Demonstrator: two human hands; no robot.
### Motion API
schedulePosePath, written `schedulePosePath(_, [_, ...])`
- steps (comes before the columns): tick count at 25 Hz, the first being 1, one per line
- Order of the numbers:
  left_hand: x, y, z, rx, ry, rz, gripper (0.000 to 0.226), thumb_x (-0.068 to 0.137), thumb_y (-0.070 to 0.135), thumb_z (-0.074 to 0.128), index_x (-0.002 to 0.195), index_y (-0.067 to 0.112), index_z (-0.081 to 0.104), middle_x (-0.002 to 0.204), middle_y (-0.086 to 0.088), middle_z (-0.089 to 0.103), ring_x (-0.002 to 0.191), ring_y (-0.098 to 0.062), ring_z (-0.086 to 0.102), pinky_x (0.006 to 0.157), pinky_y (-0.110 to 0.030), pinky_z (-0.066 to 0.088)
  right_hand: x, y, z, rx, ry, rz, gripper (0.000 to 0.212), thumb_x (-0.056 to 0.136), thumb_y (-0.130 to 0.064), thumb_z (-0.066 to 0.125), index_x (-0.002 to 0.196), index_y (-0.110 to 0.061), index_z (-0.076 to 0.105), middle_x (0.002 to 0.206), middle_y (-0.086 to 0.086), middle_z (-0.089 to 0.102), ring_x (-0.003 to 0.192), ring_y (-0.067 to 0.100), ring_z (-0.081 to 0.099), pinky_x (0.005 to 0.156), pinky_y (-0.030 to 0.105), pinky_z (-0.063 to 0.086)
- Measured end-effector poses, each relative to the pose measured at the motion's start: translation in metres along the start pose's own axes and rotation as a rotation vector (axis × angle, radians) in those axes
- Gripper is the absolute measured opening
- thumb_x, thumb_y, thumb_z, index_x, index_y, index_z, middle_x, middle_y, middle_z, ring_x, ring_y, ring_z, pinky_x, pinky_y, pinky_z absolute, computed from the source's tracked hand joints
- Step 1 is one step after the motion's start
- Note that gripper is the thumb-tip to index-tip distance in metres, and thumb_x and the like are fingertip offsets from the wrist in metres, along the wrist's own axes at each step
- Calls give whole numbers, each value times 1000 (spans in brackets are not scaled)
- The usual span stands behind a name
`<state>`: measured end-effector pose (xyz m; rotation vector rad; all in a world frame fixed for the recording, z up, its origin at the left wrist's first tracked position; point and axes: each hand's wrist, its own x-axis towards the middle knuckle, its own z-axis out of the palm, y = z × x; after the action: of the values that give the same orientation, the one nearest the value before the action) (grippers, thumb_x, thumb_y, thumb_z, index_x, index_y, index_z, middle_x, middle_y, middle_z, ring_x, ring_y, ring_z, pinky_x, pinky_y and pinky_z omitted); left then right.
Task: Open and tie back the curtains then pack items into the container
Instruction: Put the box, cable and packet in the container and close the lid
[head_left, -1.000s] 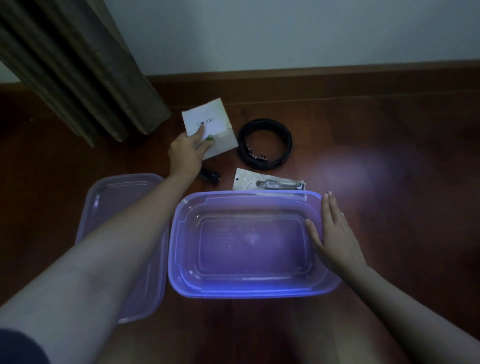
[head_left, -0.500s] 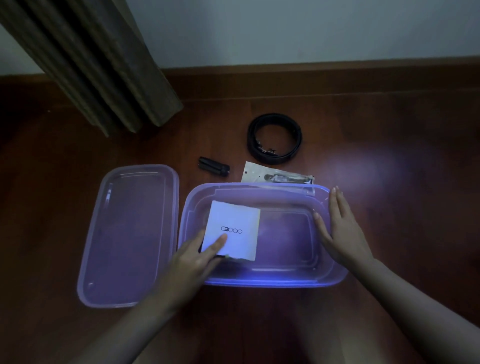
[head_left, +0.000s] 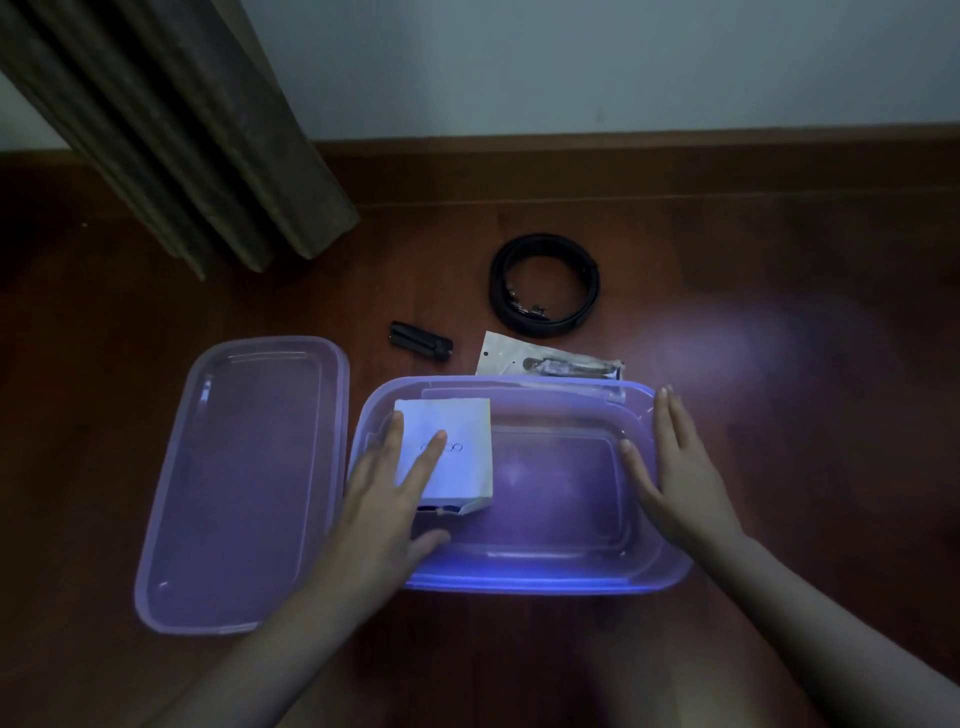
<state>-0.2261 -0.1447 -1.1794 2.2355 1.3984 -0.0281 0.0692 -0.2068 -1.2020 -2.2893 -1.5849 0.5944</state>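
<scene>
Dim room, dark red-brown wooden floor (head_left: 779, 270), pale wall (head_left: 571, 62) at the far side, a bluish glow over the middle.

Left hand (head_left: 384, 499): fingers straight and spread, laid flat on top of a white packet (head_left: 462, 441), thumb by its near edge. No curl round it that I can make out. The packet sits inside the container (head_left: 545, 584) at its left end, with its near corner slightly lifted and something dark showing beneath.

Right hand (head_left: 675, 467): flat, fingers together, resting along the container's right rim with the thumb on the inner side. It holds nothing and reads as steadying the tub. The hands are well apart, one at each end.

Step in hand, as I judge it: seating the first item. Best done by pressing the packet flat into the left end so the rest of the bottom is free, then lifting the fingers straight up so it does not drag. The right hand should brace the rim, since the tub looks light.

Outward: a clear lid (head_left: 244, 483) lies flat just left of the container. On the floor beyond the far rim are a sealed plastic pouch (head_left: 550, 364) right against the rim, a small black folded tool (head_left: 421, 341) to its left, and a black coiled belt (head_left: 544, 286) farther off. None of these is packed yet. A curtain (head_left: 171, 130) hangs at far left; whether it is tied back cannot be told.

Room: the right part of the container is bare, with open floor to the right. Reaches to the far items cross the far rim, so lift clear of it.
</scene>
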Motion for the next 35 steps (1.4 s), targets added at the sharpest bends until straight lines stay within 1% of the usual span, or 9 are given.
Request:
schedulePosePath(4, [60,28,-43,-261,278,100,64,82,51,58,137,22,45,143,-3,44,124,-16,47,101,-33,39,2,3,3,46,26,-2,78,87,-54,26,148,-10,6,150,-9,-4,140,4,0,116,27,8])
schedulePosePath(6, [130,45,-52,-368,248,-30,48,89,42,57,129,16,54,126,-5,60,105,-19,60,92,-30,47,3,4,3,69,39,-8,81,82,-60,20,147,-14,3,148,-11,-4,139,3,1,115,25,7])
schedulePosePath(10, [252,64,-34,-462,69,-484,63,89,53,51,130,5,45,127,-17,56,108,-34,61,89,-37,52,3,7,6,110,40,5,73,84,-59,24,140,-21,-4,148,-13,-3,141,2,2,115,22,6])
schedulePosePath(13, [283,77,-14,-381,38,-546,73,86,51,57,137,5,33,140,-17,43,121,-35,51,84,-36,50,6,10,9,120,47,2,76,80,-66,16,139,-23,-3,149,-13,-3,140,-1,1,112,17,3])
schedulePosePath(17, [295,74,-2,-431,60,-575,56,83,27,65,130,6,43,133,-17,49,114,-35,56,83,-37,55,7,13,11,126,55,-5,73,80,-66,15,138,-25,-5,148,-13,-4,138,-3,0,109,11,-1])
schedulePosePath(24, [255,79,-54,-615,84,-207,26,81,13,66,107,12,60,104,-9,60,76,-22,66,56,-30,59,6,12,9,264,68,0,73,81,-71,13,138,-27,2,150,-15,5,138,-3,7,105,-1,-2])
schedulePosePath(28, [179,85,-87,-266,-92,125,26,78,20,68,103,14,64,86,-3,64,77,-19,61,56,-23,47,7,18,10,659,112,57,82,79,-79,20,142,-27,23,150,-16,25,139,0,24,116,22,16])
schedulePosePath(32, [131,92,-68,205,-140,333,34,79,27,59,110,16,59,95,-8,54,88,-31,56,69,-34,40,7,18,8,774,125,119,75,80,-78,23,136,-30,33,142,-21,35,128,-17,31,111,12,22])
schedulePosePath(35, [122,112,-28,336,-193,392,31,82,16,53,112,7,52,109,-17,52,96,-38,55,69,-36,38,6,14,7,713,112,107,77,81,-77,20,139,-28,28,145,-14,31,133,-6,29,110,9,18])
